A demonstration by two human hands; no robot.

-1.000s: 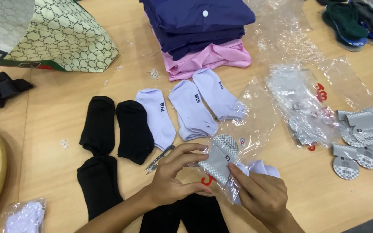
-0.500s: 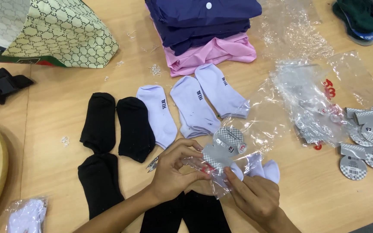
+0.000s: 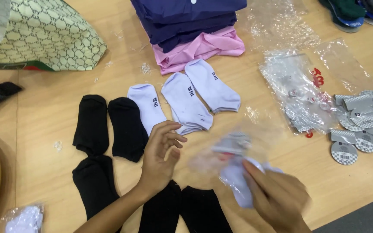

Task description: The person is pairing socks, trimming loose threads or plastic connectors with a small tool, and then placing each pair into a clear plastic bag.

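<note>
So the left hand (image 3: pixel 158 162) has come off the packet and is now held open and empty over the black socks (image 3: pixel 109 127). The packet of white socks (image 3: pixel 238 166) is gripped by the blurry right hand (image 3: pixel 277 200) alone, so unpacking looks underway. Everything's spread on a wooden table (image 3: pixel 44 112).

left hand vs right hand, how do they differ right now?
The left hand is open and holds nothing, fingers loosely curled above the black socks; the right hand grips a white sock partly in a clear plastic bag. The left hand looks sharp, the right hand motion-blurred. Both are bare, over the wooden table.
</note>
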